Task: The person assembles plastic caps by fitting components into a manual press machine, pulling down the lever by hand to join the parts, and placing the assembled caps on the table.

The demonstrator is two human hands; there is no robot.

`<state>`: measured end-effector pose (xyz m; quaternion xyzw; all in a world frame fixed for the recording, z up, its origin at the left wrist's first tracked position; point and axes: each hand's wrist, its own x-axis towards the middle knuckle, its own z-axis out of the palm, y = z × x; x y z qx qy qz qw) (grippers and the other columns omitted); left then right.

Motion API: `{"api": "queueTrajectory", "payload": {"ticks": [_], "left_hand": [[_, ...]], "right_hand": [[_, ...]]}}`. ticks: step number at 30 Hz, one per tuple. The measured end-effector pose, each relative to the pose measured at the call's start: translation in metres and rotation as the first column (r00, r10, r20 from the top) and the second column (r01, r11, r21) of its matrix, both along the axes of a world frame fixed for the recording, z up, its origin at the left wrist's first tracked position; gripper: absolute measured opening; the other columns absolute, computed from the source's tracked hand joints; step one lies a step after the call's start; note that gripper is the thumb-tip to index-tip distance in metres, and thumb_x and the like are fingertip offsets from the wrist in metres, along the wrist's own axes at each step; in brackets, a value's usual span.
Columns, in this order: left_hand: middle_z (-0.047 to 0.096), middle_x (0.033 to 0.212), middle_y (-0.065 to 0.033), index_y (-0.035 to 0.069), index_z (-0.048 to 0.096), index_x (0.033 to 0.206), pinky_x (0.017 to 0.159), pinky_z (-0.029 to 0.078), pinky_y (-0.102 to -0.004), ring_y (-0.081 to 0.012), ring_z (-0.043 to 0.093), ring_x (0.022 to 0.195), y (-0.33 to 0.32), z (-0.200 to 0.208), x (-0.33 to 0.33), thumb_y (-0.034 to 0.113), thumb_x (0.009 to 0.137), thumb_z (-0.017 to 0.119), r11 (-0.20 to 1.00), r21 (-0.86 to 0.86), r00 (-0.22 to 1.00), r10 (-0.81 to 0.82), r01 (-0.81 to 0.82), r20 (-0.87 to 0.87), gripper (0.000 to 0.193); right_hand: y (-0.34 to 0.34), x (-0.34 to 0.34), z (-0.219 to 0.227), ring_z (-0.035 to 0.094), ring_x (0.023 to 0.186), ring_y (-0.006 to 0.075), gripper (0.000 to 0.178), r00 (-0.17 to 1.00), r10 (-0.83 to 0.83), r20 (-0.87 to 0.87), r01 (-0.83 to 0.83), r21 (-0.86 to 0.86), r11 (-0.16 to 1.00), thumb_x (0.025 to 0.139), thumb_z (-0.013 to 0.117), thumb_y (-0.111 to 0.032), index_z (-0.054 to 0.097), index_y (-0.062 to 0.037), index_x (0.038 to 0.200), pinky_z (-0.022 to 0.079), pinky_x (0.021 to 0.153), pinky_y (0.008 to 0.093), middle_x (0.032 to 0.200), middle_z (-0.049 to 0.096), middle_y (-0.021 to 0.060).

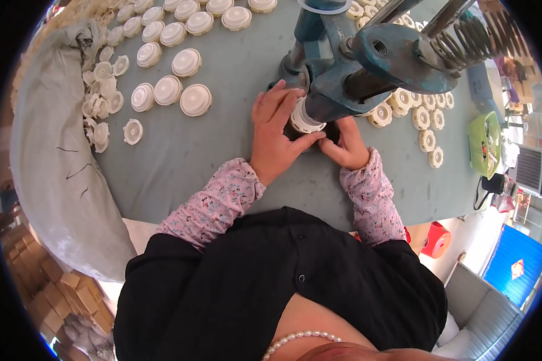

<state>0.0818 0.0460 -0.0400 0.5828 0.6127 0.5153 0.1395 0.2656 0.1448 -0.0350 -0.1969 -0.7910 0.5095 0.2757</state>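
Bulging along the left edge: wrinkled grey sack [60,156]. Next, domed white plastic caps [196,100] on smooth grey-green tabletop [193,168], open room between them and the near edge. Left hand [276,131] half open, curved around white notched ring [308,122] at the head of the scuffed teal metal press [331,99]; right hand [349,144] loosely curled, fingers partly hidden; can't tell either's grip. Then cream notched rings [426,141], green plastic basket [477,144] by the right edge.
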Motion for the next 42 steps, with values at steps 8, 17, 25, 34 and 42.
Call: {"api": "queueTrajectory", "payload": {"ticks": [8,17,25,34,42], "left_hand": [[0.063,0.134,-0.0057,0.01,0.065,0.132,0.116,0.031,-0.0524,-0.0341,0.05,0.141,0.002,-0.003,0.007,0.033,0.07,0.094,0.992,0.059,0.994,0.113,-0.112,-0.009,0.072],[0.061,0.141,-0.004,0.011,0.066,0.135,0.122,0.026,-0.0533,-0.0386,0.037,0.15,0.012,-0.009,-0.031,0.036,0.067,0.095,0.983,-0.042,0.984,-0.178,0.179,0.007,0.078],[0.061,0.142,-0.0014,0.014,0.068,0.137,0.124,0.023,-0.0532,-0.0398,0.032,0.153,0.019,-0.006,-0.042,0.04,0.066,0.096,0.942,-0.113,0.948,-0.306,0.315,0.093,0.08],[0.063,0.138,0.0018,0.018,0.071,0.135,0.122,0.026,-0.0526,-0.0368,0.04,0.142,0.029,0.009,-0.063,0.037,0.063,0.096,0.887,-0.182,0.903,-0.43,0.425,0.016,0.078],[0.063,0.136,-0.0004,0.021,0.07,0.139,0.12,0.026,-0.0481,-0.03,0.044,0.138,0.048,0.02,-0.077,0.034,0.063,0.096,0.774,-0.293,0.809,-0.587,0.562,0.001,0.081]], "right_hand": [[0.002,-0.002,0.001,0.04,0.145,0.0472,0.08,0.999,0.007,0.049,-0.01,0.059,0.998,0.071,0.06,-0.005,0.048,0.0025,0.149,0.028,0.124,0.0455,0.152,0.048,0.0244],[0.002,0.001,-0.004,0.041,0.146,0.0469,0.083,0.997,0.01,0.074,-0.015,0.062,0.998,0.07,0.061,-0.006,0.046,0.0023,0.151,0.028,0.124,0.0443,0.152,0.047,0.0262],[-0.001,0.003,-0.001,0.04,0.15,0.0412,0.081,0.999,-0.03,0.034,0.028,0.057,0.998,0.072,0.061,-0.004,0.047,0.003,0.152,0.028,0.124,0.0416,0.156,0.048,0.0244],[0.007,0.02,0.058,0.068,0.102,0.016,0.037,0.741,-0.586,-0.327,0.581,-0.126,0.804,0.096,0.06,0.007,0.065,0.004,0.133,0.054,0.095,0.0299,0.118,0.073,0.013],[0.039,0.006,0.194,0.067,0.078,0.0223,0.042,0.771,-0.452,-0.448,0.626,0.405,0.666,0.107,0.049,-0.016,0.057,0.0116,0.137,0.054,0.072,0.033,0.134,0.066,0.0275]]}}
